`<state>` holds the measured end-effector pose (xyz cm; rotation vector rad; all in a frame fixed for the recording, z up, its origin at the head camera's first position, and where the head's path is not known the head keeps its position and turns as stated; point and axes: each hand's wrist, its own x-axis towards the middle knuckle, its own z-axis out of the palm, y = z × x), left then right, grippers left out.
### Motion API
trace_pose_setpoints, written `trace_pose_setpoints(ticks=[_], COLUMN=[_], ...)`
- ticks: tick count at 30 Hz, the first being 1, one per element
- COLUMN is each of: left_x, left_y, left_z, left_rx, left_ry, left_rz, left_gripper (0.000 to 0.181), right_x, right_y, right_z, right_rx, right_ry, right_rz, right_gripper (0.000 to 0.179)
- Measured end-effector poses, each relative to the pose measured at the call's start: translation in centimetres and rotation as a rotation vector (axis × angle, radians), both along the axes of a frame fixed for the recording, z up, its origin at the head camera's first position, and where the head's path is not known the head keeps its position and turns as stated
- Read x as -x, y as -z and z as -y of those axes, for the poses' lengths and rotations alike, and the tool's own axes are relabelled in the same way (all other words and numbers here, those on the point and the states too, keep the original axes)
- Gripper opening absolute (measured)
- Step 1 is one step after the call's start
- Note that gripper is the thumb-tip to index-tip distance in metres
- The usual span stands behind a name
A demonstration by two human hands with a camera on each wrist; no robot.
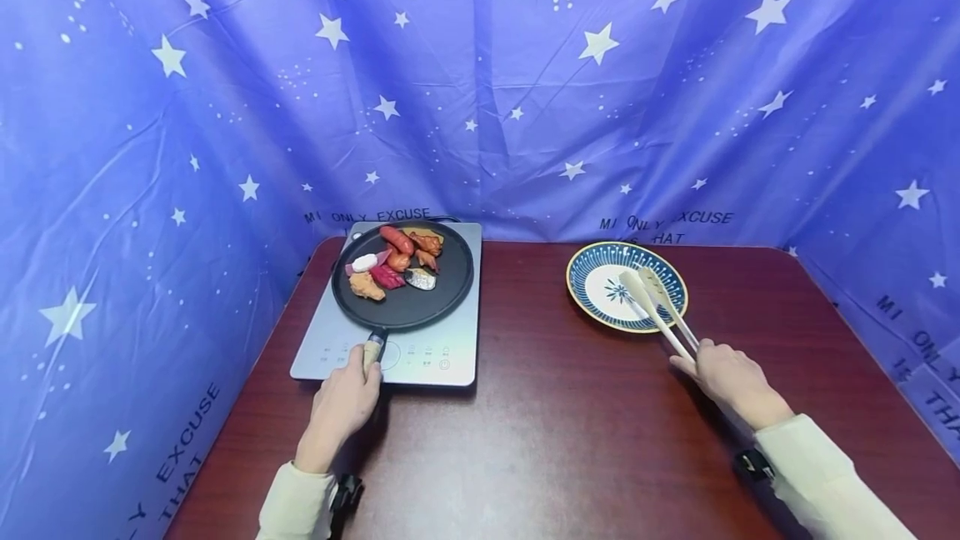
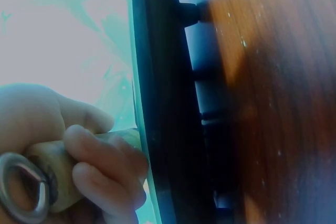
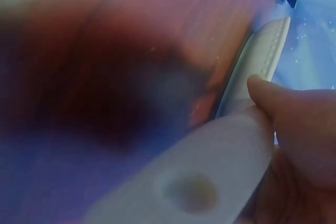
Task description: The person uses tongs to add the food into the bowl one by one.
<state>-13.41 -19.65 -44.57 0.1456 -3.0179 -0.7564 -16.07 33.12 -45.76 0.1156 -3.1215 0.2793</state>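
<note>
My left hand (image 1: 344,400) grips the handle (image 1: 372,351) of a round black frying pan (image 1: 420,311), fingers wrapped around it in the left wrist view. Several food pieces lie in the pan, among them a red sausage (image 1: 396,239), a breaded drumstick-like piece (image 1: 367,287) and a silvery fish-like piece (image 1: 420,278). On the right, my right hand (image 1: 731,379) holds pale tongs (image 1: 660,315) by their arms. The tong heads hang over a blue-and-white patterned plate (image 1: 588,303) with a yellow rim. No food shows between them.
Under the pan is a silver induction cooker (image 1: 318,354) at the table's back left. The dark red wooden table (image 1: 525,415) carries cooker and plate. Blue star-printed curtains (image 1: 480,90) hang close behind and along both sides.
</note>
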Motion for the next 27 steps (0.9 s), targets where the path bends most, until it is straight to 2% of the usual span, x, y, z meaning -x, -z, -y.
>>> trace_pose_setpoints(ticks=[3,10,18,27], left_x=[-0.03,-0.19,0.05,0.12], left_y=[0.05,0.2,0.06,-0.26], left_z=[-0.11,-0.31,-0.34,-0.22], left_rx=[-0.002,0.002,0.002,0.038], left_ry=[0.002,-0.005,-0.002,0.026], left_rz=[-0.005,0.001,-0.008,0.038], left_gripper=[0.039,0.041,0.04,0.04], right_x=[0.27,0.31,0.29,0.05], right_y=[-0.05,-0.34,-0.32,-0.74], right_z=[0.37,0.62,0.44,0.46], right_rx=[0.014,0.012,0.021,0.02], right_ry=[-0.007,0.03,0.036,0.059], right_rz=[0.002,0.105,0.104,0.129], right_gripper=[0.055,0.062,0.061,0.066])
